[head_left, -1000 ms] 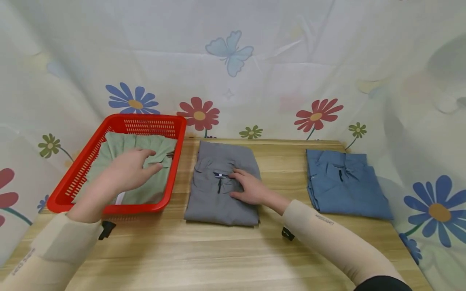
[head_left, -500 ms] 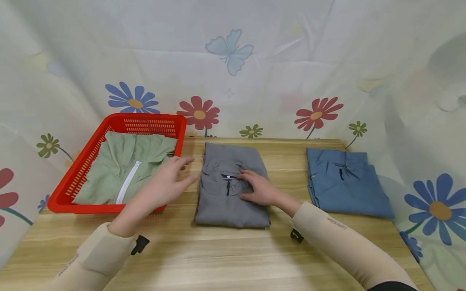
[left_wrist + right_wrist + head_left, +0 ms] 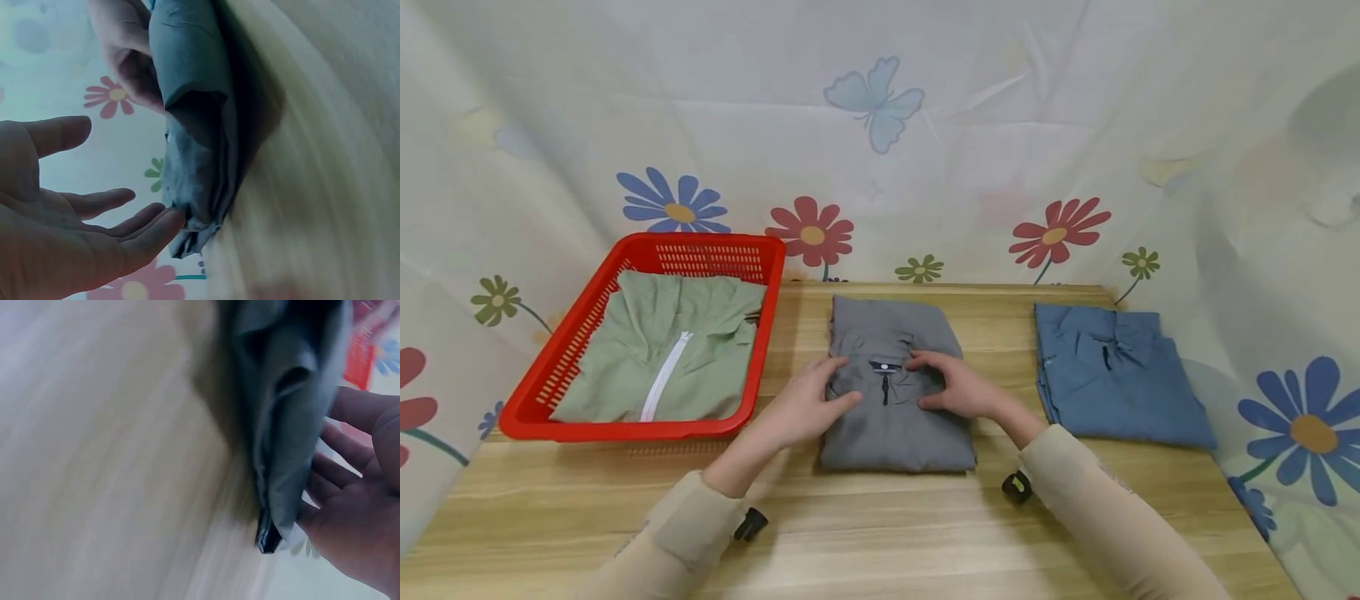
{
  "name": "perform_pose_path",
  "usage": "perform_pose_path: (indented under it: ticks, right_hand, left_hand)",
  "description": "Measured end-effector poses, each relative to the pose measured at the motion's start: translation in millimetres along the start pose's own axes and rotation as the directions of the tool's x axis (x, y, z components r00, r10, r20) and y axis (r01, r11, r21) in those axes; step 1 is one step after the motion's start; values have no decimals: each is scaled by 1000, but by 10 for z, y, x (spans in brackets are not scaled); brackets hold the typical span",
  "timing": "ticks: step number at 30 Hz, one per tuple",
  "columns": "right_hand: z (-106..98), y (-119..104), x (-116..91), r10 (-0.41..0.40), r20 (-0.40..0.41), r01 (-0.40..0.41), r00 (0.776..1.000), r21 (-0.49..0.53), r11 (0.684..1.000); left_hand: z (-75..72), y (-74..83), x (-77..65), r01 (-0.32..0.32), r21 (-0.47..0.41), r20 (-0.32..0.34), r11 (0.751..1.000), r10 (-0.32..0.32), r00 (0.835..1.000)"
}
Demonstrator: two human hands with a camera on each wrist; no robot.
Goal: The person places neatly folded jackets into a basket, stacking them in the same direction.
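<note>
A folded grey zip jacket (image 3: 895, 437), its collar, label and black zip pull facing up, lies on the wooden table. My right hand (image 3: 964, 388) rests on its right part with relaxed fingers; in the right wrist view those fingers touch the folded grey cloth (image 3: 294, 437). At the left edge is my left hand (image 3: 803, 407), thumb and fingers spread. From the left wrist, the fingers (image 3: 153, 240) look straight and at or very near the layered edge of the jacket (image 3: 190, 59). Neither hand grips the cloth.
To the left stands a red plastic basket (image 3: 769, 333) holding a folded green jacket (image 3: 625, 354) with a white zip. A folded blue jacket (image 3: 1120, 392) lies on the right of the table (image 3: 880, 533). A flowered curtain (image 3: 970, 192) hangs behind.
My left hand has moved right from above the basket to the grey jacket's left side. The grey jacket has slid right with my right hand on it.
</note>
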State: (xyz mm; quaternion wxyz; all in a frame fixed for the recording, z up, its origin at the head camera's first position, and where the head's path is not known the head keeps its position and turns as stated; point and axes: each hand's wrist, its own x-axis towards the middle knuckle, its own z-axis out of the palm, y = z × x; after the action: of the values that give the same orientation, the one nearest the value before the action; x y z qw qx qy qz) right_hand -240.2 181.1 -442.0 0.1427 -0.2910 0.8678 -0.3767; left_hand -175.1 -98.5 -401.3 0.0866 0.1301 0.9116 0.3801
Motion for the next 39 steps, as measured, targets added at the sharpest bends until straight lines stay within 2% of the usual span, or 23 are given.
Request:
perform_pose_path:
  ticks: [2, 6, 9, 11, 14, 16, 19, 22, 25, 28, 35, 39]
  right_hand:
    - [-32, 9, -12, 35, -27, -33, 999, 77, 996]
    - [-85, 17, -64, 74, -132, -43, 988, 224, 974]
    - [-112, 21, -130, 102, -214, -33, 971, 302, 953]
    - [-128, 21, -183, 149, -265, -58, 953, 324, 944]
    - [-164, 15, -264, 242, -320, -125, 916, 348, 929]
    - [-196, 5, -316, 314, -321, -192, 893, 361, 913]
    - [-233, 8, -366, 388, -278, -279, 878, 362, 890]
    - [-246, 29, -383, 442, -222, -350, 869, 355, 867]
    - [-235, 48, -381, 468, -192, -387, 863, 346, 855]
    - [-211, 56, -370, 471, -190, -391, 862, 344, 854]
    - [-135, 77, -328, 404, -170, -355, 899, 260, 898]
    - [-110, 69, -315, 386, -157, -344, 909, 241, 908]
  left_hand:
    - [24, -19, 23, 18, -36, 0, 999, -18, 1000]
    - [69, -55, 74, 82, -144, -8, 986, -84, 996]
    - [95, -65, 112, 138, -229, -14, 964, -145, 989]
    - [105, -67, 136, 167, -283, -14, 945, -178, 984]
    - [111, -65, 175, 202, -377, -10, 904, -222, 975]
    - [108, -74, 194, 225, -454, -2, 862, -254, 967]
    - [100, -90, 213, 264, -539, 8, 800, -308, 951]
    - [98, -114, 223, 301, -578, 25, 759, -352, 936]
    - [99, -135, 231, 320, -591, 44, 741, -366, 930]
    - [96, -157, 238, 330, -599, 59, 730, -371, 927]
    - [99, -233, 282, 322, -651, 117, 688, -328, 937]
    - [127, -252, 319, 329, -660, 136, 675, -324, 936]
